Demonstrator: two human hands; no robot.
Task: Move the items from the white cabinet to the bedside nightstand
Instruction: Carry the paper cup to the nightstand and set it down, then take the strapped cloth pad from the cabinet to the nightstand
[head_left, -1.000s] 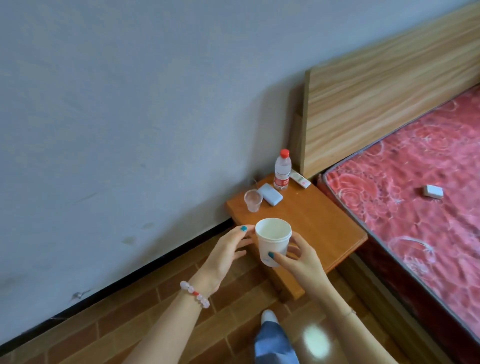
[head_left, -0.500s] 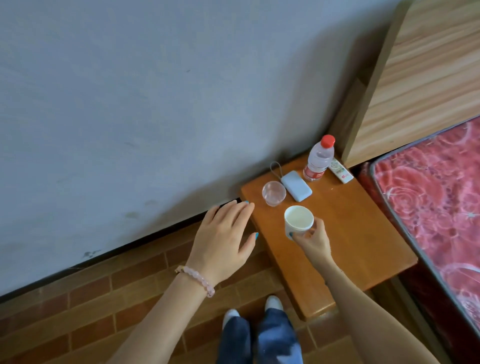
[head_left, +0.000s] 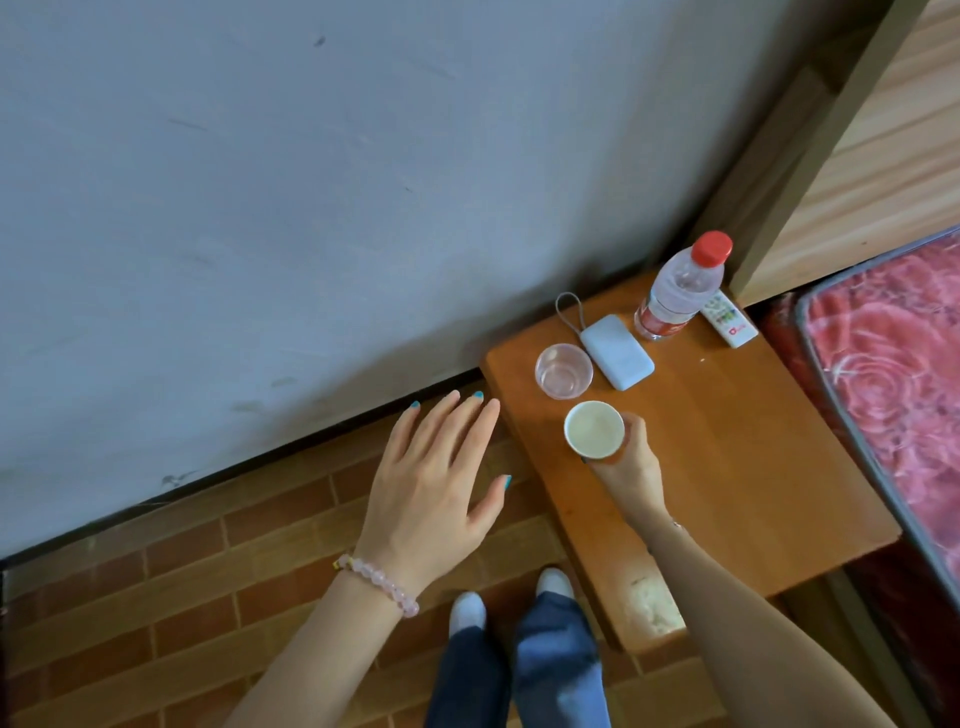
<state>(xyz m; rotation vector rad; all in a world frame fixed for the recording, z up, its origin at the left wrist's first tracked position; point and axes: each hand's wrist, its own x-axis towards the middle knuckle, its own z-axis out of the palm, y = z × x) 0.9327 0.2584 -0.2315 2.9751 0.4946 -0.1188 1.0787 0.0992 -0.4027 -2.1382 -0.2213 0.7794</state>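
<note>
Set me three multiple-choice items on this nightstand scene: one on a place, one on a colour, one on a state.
1. Between the clear cup and the water bottle lies: A a power bank; B a book; C a plate.
2. The bottle's cap is: A blue; B red; C green.
3. The right hand: A grips the white paper cup; B lies flat on the bed; C hangs empty.

Answers: 1 A, the pale slab sits there; 2 B, the cap shows red; 3 A, its fingers curl round the cup's side.
</note>
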